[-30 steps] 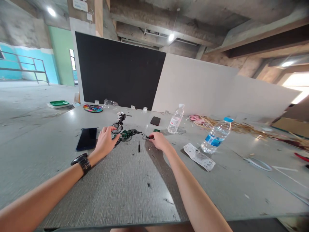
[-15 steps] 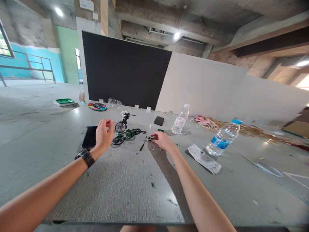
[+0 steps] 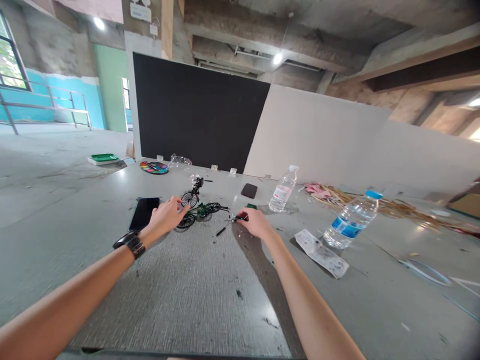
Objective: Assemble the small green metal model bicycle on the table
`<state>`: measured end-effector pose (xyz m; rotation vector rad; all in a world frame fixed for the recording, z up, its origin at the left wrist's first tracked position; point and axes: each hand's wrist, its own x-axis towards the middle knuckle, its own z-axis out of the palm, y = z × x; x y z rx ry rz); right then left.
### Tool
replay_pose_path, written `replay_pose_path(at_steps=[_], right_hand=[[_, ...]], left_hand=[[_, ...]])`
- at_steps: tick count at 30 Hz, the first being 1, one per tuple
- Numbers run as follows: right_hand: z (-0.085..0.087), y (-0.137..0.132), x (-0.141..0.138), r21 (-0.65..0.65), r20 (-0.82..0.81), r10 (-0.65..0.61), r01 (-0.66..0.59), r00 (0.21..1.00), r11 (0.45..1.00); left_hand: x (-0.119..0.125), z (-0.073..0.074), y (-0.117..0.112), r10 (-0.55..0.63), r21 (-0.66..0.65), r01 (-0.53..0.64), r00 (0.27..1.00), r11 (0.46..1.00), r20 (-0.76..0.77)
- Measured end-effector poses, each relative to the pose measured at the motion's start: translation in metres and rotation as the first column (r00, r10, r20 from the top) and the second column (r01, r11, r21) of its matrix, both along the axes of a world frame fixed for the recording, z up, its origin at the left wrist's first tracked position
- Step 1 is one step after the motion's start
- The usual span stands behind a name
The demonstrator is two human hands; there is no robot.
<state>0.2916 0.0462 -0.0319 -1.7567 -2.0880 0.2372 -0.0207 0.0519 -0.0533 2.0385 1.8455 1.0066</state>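
A small green model bicycle (image 3: 200, 212) lies on its side on the grey table (image 3: 195, 290). My left hand (image 3: 165, 217), with a black watch on the wrist, rests beside it, fingers stretched out towards its nearer wheel and touching or almost touching it. My right hand (image 3: 256, 222) is closed in a pinch on the end of a thin black screwdriver (image 3: 227, 227), whose tip rests on the table just right of the bicycle. A second, black model bicycle (image 3: 190, 194) stands upright just behind the green one.
A dark phone (image 3: 144, 212) lies left of my left hand, and a small black case (image 3: 249, 190) farther back. Two water bottles (image 3: 284, 188) (image 3: 351, 220) and a printed paper slip (image 3: 321, 246) are on the right. A paint palette (image 3: 154, 167) and straw pile (image 3: 378, 204) sit at the back.
My left hand let go of the green bicycle, lifted, then came back down beside its wheel. The screwdriver, lying loose before, has swung round and now has its end in my right hand.
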Motion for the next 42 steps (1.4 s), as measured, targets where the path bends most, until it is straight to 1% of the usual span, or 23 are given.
replay_pose_path(at_steps=[2,5,8,10,14,17,20,23,27,29,32,34,36,38,40,42], right_hand=[[0.001,-0.001,-0.001,0.012,0.003,0.002,-0.002,1.000,1.000],[0.002,-0.001,-0.002,0.046,-0.029,0.018,-0.016,0.999,0.999],[0.003,0.000,-0.004,0.067,-0.121,0.090,-0.082,0.989,0.994],[0.004,-0.001,-0.007,0.054,-0.174,0.142,-0.135,0.974,0.989],[0.009,-0.006,-0.021,0.023,-0.232,0.221,-0.222,0.947,0.975],[0.009,-0.011,-0.037,0.014,-0.291,0.293,-0.302,0.911,0.953],[0.003,-0.014,-0.051,0.011,-0.335,0.349,-0.366,0.875,0.930],[-0.005,-0.014,-0.059,-0.003,-0.372,0.376,-0.407,0.848,0.914],[-0.008,-0.015,-0.063,-0.015,-0.453,0.334,-0.381,0.827,0.924],[-0.006,-0.015,-0.063,-0.017,-0.482,0.319,-0.372,0.816,0.928],[-0.003,-0.015,-0.061,-0.042,-0.536,0.314,-0.396,0.784,0.917],[-0.001,-0.013,-0.056,-0.060,-0.546,0.307,-0.402,0.780,0.914],[0.002,-0.010,-0.048,-0.060,-0.515,0.295,-0.377,0.805,0.924],[0.005,-0.007,-0.037,-0.044,-0.449,0.264,-0.316,0.854,0.948],[0.006,-0.004,-0.023,-0.018,-0.359,0.190,-0.210,0.914,0.978],[0.005,0.000,-0.009,0.003,-0.280,0.104,-0.108,0.954,0.994]], left_hand=[[0.000,0.000,-0.002,-0.038,-0.002,0.038,0.999,0.999,-0.022],[0.004,0.002,-0.006,-0.065,0.129,0.073,0.996,0.989,-0.066],[0.012,0.006,-0.012,-0.172,0.251,0.191,0.981,0.949,-0.094],[0.018,0.008,-0.018,-0.242,0.285,0.266,0.963,0.921,-0.118],[0.027,0.008,-0.027,-0.358,0.296,0.401,0.914,0.867,-0.189],[0.029,0.005,-0.029,-0.423,0.293,0.468,0.882,0.834,-0.207],[0.029,0.002,-0.027,-0.474,0.261,0.519,0.853,0.814,-0.217],[0.027,0.001,-0.027,-0.490,0.246,0.528,0.848,0.813,-0.200],[0.026,0.002,-0.030,-0.488,0.214,0.495,0.869,0.842,-0.089],[0.026,0.002,-0.031,-0.503,0.193,0.499,0.864,0.845,-0.029],[0.028,0.002,-0.031,-0.507,0.176,0.492,0.860,0.853,0.052],[0.030,0.003,-0.031,-0.492,0.168,0.473,0.866,0.865,0.093],[0.031,0.004,-0.030,-0.475,0.164,0.456,0.873,0.875,0.107],[0.031,0.005,-0.030,-0.464,0.164,0.445,0.879,0.880,0.107],[0.031,0.004,-0.029,-0.466,0.171,0.445,0.879,0.879,0.105],[0.031,0.003,-0.028,-0.465,0.196,0.440,0.879,0.876,0.104]])
